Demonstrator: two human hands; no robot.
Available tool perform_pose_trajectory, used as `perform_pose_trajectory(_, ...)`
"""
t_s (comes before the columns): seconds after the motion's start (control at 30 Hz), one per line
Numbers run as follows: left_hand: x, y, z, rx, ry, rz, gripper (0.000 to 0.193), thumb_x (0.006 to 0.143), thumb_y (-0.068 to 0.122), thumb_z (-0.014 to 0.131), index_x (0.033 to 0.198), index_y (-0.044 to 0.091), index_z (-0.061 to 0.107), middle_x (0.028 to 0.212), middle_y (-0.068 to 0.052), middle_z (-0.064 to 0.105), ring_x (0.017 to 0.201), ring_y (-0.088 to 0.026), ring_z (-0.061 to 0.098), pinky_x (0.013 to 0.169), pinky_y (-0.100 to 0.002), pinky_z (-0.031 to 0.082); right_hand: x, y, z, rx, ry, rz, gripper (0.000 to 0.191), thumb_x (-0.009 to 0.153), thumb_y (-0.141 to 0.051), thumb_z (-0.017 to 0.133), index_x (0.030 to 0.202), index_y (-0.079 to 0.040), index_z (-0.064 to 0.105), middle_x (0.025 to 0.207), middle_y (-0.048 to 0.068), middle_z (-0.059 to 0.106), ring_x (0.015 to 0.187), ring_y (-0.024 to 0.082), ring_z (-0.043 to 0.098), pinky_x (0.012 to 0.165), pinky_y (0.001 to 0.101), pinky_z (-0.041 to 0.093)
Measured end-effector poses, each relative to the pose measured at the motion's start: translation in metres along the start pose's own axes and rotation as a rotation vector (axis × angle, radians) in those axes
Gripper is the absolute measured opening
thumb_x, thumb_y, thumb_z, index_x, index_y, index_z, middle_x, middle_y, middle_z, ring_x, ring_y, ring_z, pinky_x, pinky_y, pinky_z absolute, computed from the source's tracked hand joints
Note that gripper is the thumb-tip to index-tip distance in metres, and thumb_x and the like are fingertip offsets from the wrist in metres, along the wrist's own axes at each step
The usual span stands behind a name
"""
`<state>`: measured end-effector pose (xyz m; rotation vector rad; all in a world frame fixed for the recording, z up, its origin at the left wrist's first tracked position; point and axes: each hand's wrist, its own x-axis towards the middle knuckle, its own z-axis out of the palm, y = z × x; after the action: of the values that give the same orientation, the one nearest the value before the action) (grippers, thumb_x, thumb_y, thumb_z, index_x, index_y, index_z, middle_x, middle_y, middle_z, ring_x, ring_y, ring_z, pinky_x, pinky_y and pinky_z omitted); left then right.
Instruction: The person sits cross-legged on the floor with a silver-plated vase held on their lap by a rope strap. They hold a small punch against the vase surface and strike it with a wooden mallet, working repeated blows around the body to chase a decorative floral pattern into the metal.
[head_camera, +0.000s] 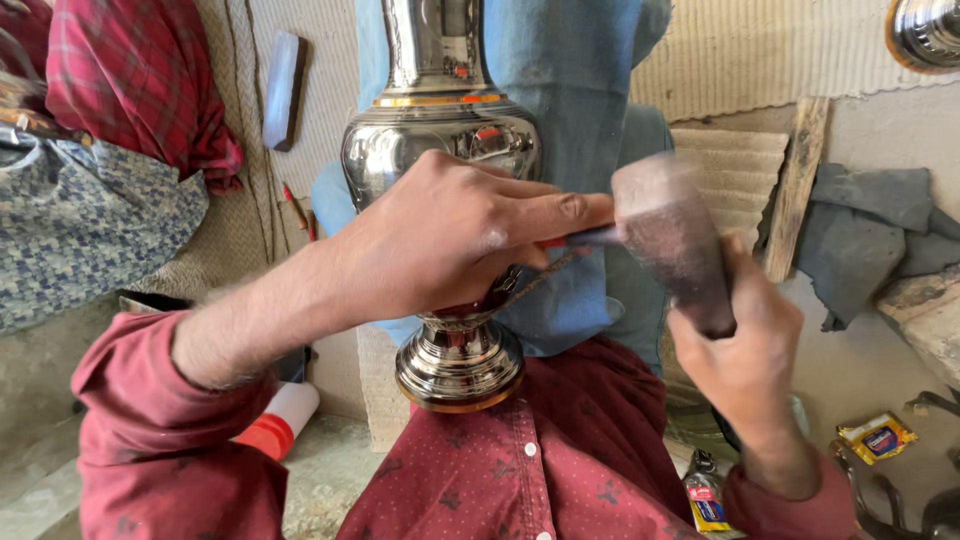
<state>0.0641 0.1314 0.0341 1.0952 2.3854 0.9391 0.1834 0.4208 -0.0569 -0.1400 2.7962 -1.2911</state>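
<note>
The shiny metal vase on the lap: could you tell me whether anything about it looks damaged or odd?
No dent or crack shows on the metal vase. It lies tilted on blue cloth, left hand covering its middle.

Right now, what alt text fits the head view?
A left hand pins a thin tool against a shiny metal vase lying across the person's lap, while the right hand grips a blurred mallet beside it.

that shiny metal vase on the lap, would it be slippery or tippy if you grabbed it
The metal vase looks mirror-polished, so probably slippery. Its belly is wide above a narrow foot, so likely top-heavy and apt to tip; here the left hand steadies it.
</note>
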Motion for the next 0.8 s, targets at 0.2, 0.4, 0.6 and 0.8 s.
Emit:
perform_pose_trajectory(0.2,0.014,-0.009,-0.011,-0.035,-0.182,0.162,0.062,0.083,0.019,0.077,0.142,0.018,0.060,0.122,-0.001,0.076,0.094,-0.025,0.076,0.071,-0.043,0.055,-0.032,0.003,0.040,-0.055,0.245,-0.129,0.059,0.072,0.005,0.076,0.122,0.016,0.048,0.090,0.024,0.062,0.075,0.035,0.063,0.070,0.0423,0.051)
perform_pose_trajectory(0.4,0.023,-0.012,-0.016,-0.138,-0.391,0.198,0.060,0.083,0.018,0.075,0.141,0.021,0.061,0.109,-0.004,0.078,0.085,-0.024,0.076,0.064,-0.042,0.053,-0.059,0.017,0.066,-0.053,0.302,-0.070,0.054,0.076,-0.001,0.081,0.120,0.010,0.052,0.092,0.022,0.063,0.081,0.037,0.064,0.076,0.0444,0.051)
perform_pose_trajectory(0.6,0.034,-0.014,-0.009,-0.152,-0.499,0.063,0.050,0.096,0.013,0.067,0.144,0.026,0.060,0.103,-0.002,0.078,0.078,-0.017,0.077,0.064,-0.037,0.054,-0.060,0.029,0.079,-0.225,0.304,-0.112,0.068,0.070,-0.007,0.078,0.126,0.014,0.046,0.095,0.025,0.062,0.083,0.036,0.068,0.077,0.0443,0.052)
perform_pose_trajectory(0.8,0.034,-0.024,-0.018,-0.066,-0.147,0.201,0.063,0.080,0.015,0.079,0.140,0.015,0.062,0.113,-0.008,0.077,0.091,-0.023,0.077,0.074,-0.039,0.059,-0.057,0.039,0.076,0.284,0.246,0.221,0.078,0.089,0.006,0.075,0.154,0.008,0.031,0.094,0.010,0.067,0.083,0.016,0.066,0.083,0.0318,0.057)
